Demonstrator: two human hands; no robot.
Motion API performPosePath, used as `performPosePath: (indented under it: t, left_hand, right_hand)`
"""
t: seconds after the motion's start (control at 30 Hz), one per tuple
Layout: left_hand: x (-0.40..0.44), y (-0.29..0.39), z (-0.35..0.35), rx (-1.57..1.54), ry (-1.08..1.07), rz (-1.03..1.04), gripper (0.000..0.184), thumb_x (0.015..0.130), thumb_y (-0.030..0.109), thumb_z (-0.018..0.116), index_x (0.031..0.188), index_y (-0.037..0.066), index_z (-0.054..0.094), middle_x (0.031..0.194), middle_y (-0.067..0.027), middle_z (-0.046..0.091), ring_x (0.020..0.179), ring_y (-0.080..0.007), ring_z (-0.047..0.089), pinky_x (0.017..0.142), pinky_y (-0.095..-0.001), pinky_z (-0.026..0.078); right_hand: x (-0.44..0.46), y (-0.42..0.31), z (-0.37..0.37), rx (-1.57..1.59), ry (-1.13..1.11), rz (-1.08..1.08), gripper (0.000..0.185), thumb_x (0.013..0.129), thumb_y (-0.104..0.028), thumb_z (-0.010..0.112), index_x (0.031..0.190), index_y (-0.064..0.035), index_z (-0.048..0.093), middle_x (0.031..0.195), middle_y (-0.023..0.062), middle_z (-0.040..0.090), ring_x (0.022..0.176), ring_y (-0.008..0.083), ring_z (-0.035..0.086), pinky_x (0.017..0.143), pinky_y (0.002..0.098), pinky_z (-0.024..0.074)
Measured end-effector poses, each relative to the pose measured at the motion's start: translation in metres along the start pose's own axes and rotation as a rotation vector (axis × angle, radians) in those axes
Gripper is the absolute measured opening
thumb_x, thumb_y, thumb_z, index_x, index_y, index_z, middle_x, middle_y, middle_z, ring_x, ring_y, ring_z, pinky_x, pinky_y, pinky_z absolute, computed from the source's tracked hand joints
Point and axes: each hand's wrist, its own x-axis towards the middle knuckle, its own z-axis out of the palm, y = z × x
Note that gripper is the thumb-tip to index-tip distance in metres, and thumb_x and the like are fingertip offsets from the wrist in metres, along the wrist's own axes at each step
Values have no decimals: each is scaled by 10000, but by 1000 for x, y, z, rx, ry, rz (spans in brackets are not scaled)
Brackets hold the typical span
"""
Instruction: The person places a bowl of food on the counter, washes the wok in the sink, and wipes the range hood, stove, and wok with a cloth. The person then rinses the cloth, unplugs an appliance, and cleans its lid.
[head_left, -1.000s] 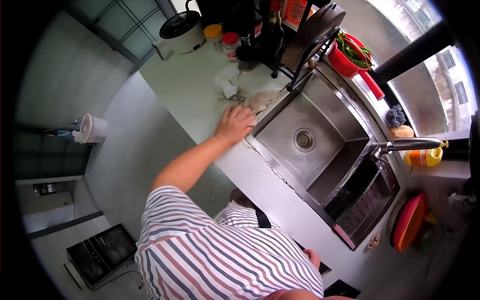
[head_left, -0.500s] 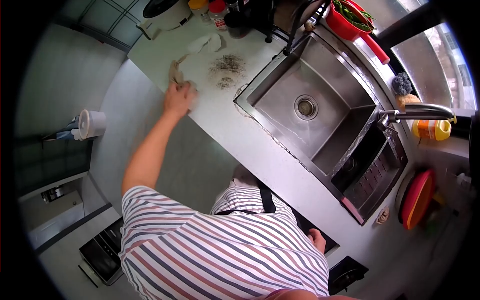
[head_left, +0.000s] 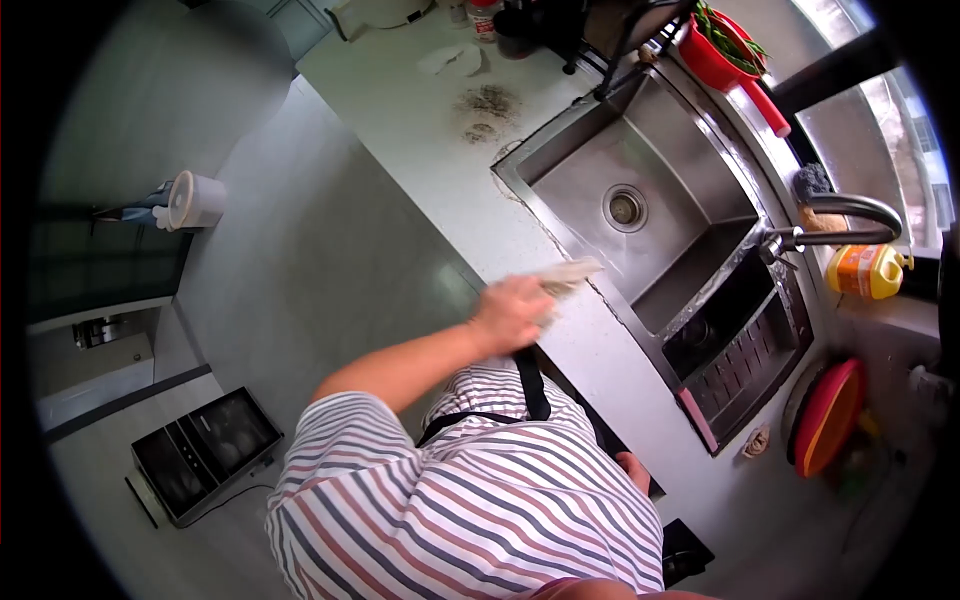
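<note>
My left hand (head_left: 510, 315) is closed around a pale beige cloth (head_left: 570, 275), slightly blurred by motion. The cloth lies over the counter's front strip, its tip near the rim of the steel sink (head_left: 560, 185). Low by the counter edge, my right hand (head_left: 633, 470) shows only in part beside the striped shirt; its fingers are mostly hidden. Dark smudges (head_left: 490, 100) mark the white countertop (head_left: 400, 110) left of the sink. A crumpled white piece of cloth or paper (head_left: 455, 60) rests just beyond them.
A curved faucet (head_left: 850, 205) rises behind the sink. On the sill sit a red strainer (head_left: 715, 55) with green vegetables and a yellow bottle (head_left: 865, 270). Red and orange basins (head_left: 835, 420) lean at the right. A black rack (head_left: 610, 50) stands at the back.
My left hand has swept the cloth along the counter's front edge, from left of the smudges to beside the sink. The view has shifted slightly. My right hand stays low by the counter.
</note>
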Motion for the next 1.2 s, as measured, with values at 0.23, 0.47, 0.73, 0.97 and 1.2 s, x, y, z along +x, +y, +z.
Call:
performPosePath:
  t: [0.23, 0.47, 0.73, 0.97, 1.2]
  left_hand:
    - [17, -174, -81, 435, 180, -597, 327, 734, 192, 547, 1060, 177, 576, 1092, -92, 472, 1014, -305, 475, 781, -421, 462]
    - [46, -62, -32, 217, -104, -263, 333, 715, 181, 573, 1046, 216, 561, 1060, -120, 449, 940, -327, 513, 726, -444, 466]
    - [49, 150, 119, -129, -502, 650, 226, 704, 192, 602, 928, 169, 594, 970, -112, 475, 854, -278, 523, 630, -376, 474]
    - [46, 256, 185, 33, -446, 1503, 179, 757, 258, 526, 831, 153, 651, 928, -57, 528, 965, -227, 461, 791, -362, 351]
    - [-19, 320, 180, -365, -1068, 1069, 327, 729, 368, 601, 911, 96, 608, 817, -134, 603, 800, -324, 585, 670, -414, 469]
  right_hand:
    - [3, 34, -13, -30, 25, -99, 213, 805, -84, 537, 995, 12, 557, 693, 39, 575, 631, 101, 506, 589, 259, 425]
    - [-6, 21, -6, -36, 90, -114, 233, 786, -102, 534, 1004, -31, 576, 756, 139, 627, 679, 219, 607, 645, 317, 475]
    - [-3, -33, 1, -79, 142, -168, 245, 802, -163, 498, 1017, -67, 564, 915, 174, 605, 842, 348, 578, 735, 410, 468]
    - [-57, -39, 62, 143, 523, -49, 236, 786, -132, 525, 996, -38, 580, 925, 168, 608, 850, 331, 586, 741, 373, 478]
    - [-138, -25, 124, 978, 914, 440, 483, 804, -193, 620, 1216, -30, 428, 980, 112, 594, 699, 127, 577, 553, 256, 494]
